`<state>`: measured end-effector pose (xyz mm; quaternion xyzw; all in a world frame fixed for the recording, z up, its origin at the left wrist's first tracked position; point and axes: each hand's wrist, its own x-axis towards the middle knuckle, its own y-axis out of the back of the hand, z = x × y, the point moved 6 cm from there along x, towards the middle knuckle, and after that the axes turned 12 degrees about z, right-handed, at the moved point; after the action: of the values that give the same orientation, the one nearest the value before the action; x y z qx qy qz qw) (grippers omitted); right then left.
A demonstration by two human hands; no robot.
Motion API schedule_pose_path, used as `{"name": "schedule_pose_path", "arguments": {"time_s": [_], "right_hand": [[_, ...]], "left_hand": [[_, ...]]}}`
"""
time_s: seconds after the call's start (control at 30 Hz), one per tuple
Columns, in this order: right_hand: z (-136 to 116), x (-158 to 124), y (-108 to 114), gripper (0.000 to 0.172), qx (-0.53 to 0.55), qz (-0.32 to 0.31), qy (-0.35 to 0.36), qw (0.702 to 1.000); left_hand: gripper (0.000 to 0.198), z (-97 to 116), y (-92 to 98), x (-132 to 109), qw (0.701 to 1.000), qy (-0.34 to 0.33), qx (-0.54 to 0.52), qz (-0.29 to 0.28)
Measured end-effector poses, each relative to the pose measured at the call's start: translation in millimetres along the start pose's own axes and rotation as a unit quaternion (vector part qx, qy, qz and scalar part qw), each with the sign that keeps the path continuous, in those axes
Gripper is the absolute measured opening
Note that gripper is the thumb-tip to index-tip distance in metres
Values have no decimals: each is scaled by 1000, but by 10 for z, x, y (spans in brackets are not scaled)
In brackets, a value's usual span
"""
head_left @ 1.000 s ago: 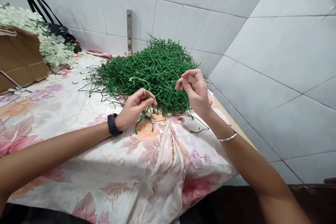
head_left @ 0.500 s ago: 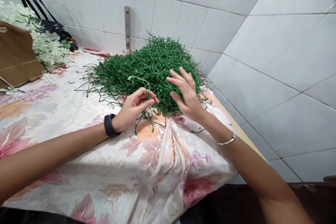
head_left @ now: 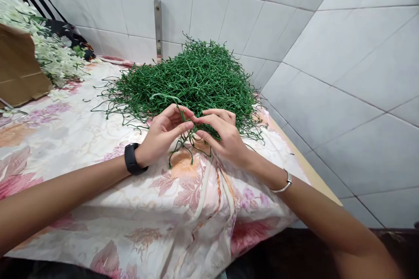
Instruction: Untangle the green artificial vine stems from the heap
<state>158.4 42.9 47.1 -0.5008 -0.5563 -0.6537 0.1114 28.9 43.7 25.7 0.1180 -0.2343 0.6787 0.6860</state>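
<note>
Holds green stems (head_left: 180,113) pinched in L hand (head_left: 163,128) over near side of floral cloth (head_left: 81,139), prob. to steady them for R hand (head_left: 225,137), half-curled right alongside (can't tell if gripping anything), w/ stem pile (head_left: 196,74) on far side, presumably for easy reach.

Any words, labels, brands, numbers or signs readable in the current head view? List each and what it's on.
None readable.
Black wristband: no legible marking.
Brown cardboard: no lettering visible on the side shown.
Tablecloth: floral print, no words seen.
Green stems: no labels visible.
</note>
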Motion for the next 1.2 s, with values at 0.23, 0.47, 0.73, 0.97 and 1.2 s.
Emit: {"name": "schedule_pose_path", "arguments": {"time_s": [0.23, 0.47, 0.73, 0.97, 1.2], "right_hand": [[-7, 11, 82, 7, 3, 60, 14, 998], [-22, 26, 160, 7, -5, 103, 13, 995], [48, 28, 174, 5, 82, 107, -71, 988], [154, -4, 66, 6, 235, 44, -168, 956], [-5, 21, 87, 4, 187, 10, -67, 980]], "left_hand": [[35, 16, 10, 28, 995, -44, 85, -16], [17, 10, 41, 53, 976, -68, 204, -13], [15, 51, 18, 39, 964, -89, 244, -58], [32, 51, 59, 48, 963, -134, 233, -16], [12, 36, 49, 33, 955, -104, 274, -48]]}}
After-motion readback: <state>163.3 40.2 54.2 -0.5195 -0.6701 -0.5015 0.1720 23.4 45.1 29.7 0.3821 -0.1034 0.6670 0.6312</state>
